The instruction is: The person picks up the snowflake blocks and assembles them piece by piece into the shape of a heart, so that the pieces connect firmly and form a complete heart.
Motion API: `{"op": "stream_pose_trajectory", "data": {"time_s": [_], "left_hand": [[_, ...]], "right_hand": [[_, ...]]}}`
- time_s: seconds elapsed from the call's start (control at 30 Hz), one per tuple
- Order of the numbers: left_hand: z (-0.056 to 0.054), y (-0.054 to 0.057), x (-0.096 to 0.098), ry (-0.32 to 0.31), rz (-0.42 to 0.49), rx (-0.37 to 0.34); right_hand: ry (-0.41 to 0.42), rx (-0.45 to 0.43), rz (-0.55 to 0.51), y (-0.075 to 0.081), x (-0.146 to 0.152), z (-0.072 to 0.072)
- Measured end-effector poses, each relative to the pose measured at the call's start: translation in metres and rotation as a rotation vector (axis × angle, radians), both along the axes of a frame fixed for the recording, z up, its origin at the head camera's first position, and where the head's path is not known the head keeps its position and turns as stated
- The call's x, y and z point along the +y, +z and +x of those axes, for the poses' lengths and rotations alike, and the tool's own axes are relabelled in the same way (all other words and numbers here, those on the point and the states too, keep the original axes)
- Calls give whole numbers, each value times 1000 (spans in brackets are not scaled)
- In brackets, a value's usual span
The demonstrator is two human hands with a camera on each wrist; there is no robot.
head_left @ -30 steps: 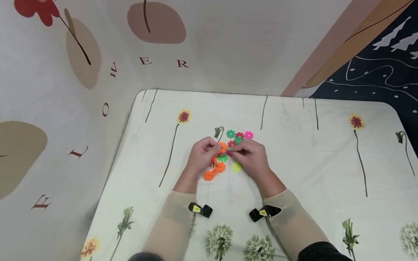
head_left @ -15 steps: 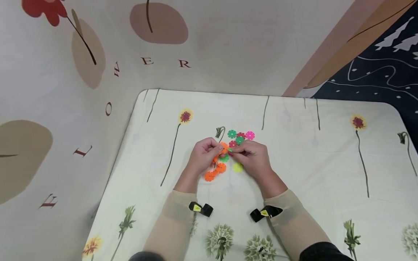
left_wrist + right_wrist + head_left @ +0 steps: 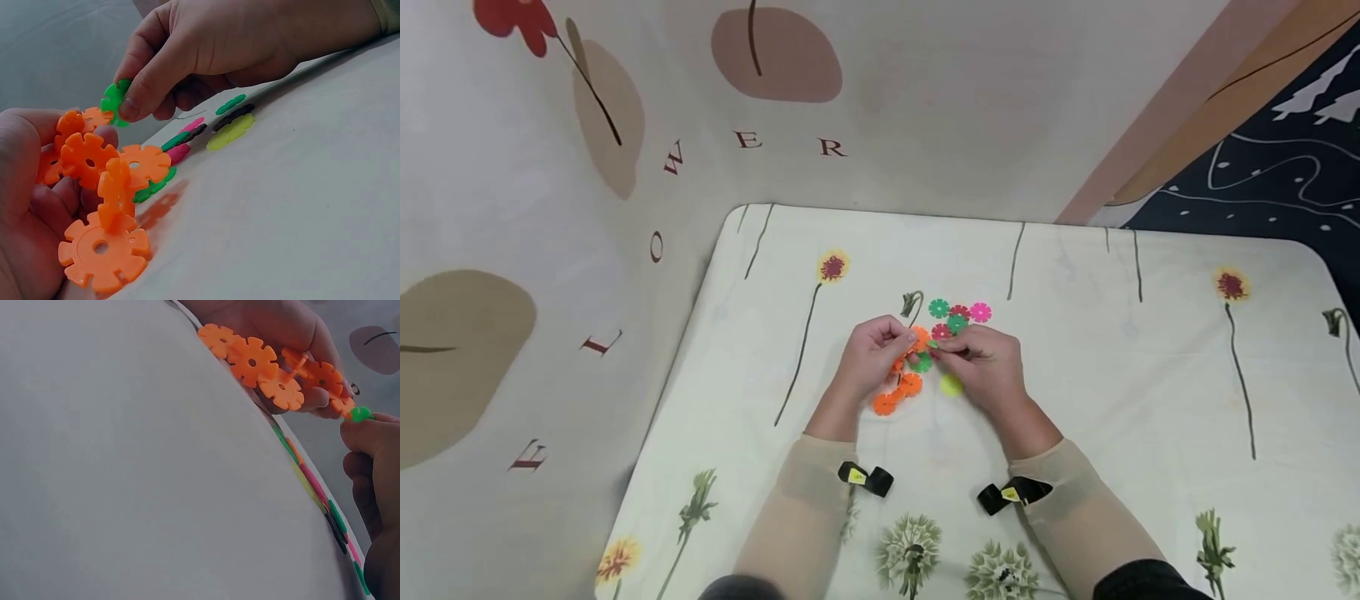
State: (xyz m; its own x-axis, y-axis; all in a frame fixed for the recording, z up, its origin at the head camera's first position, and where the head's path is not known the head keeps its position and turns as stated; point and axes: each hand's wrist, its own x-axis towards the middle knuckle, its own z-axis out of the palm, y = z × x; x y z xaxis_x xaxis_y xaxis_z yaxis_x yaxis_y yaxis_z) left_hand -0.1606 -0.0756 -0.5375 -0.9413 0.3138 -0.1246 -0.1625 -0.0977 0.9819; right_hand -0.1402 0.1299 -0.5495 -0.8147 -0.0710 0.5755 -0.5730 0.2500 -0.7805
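Observation:
My left hand (image 3: 871,360) holds a chain of interlocked orange notched discs (image 3: 103,253), flower-shaped building pieces with a hole in the middle. The chain bends and hangs below the fingers, over the table. Between thumb and forefinger my right hand (image 3: 988,360) pinches a single green notched disc (image 3: 114,100). In the left wrist view its edge meets the orange disc at the chain's upper end. The right fingertips cover part of the green disc, and the left fingers hide part of the chain.
Loose discs lie flat just beyond and below the hands: a yellow one (image 3: 951,384), a bright pink one (image 3: 981,312), a dark green one (image 3: 938,308) and several more. A white flower-printed cloth (image 3: 1112,375) covers the table, whose far edge meets a printed wall (image 3: 940,150).
The head view has shifted a little, so everything sits slightly further right. Both hands keep the same hold, with the green disc still against the orange chain's end.

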Motion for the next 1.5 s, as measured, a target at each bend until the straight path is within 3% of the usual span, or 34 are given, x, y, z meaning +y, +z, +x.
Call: {"op": "stream_pose_trajectory", "data": {"time_s": [0.13,0.6,0.87,1.07,1.2,1.33,1.5], "left_hand": [[0,-1,-1,-3,-10,18],[-2,-6,-3,-26,39,-25],[-2,-4,-2,-57,-69,26],[-3,-5,0,0,-76,70],[-4,-7,0,27,-84,103],[-4,-7,1,41,-50,90],[-5,-6,1,67,2,74]], "right_hand": [[-8,-1,-13,0,-2,2],[27,0,-35,-2,-5,1],[-40,-46,-4,-2,-6,2],[-131,-176,142,-4,-2,1],[-85,-226,324,-4,-2,-1],[-28,-248,521,-3,-3,-1],[1,-235,618,-2,-5,1]]}}
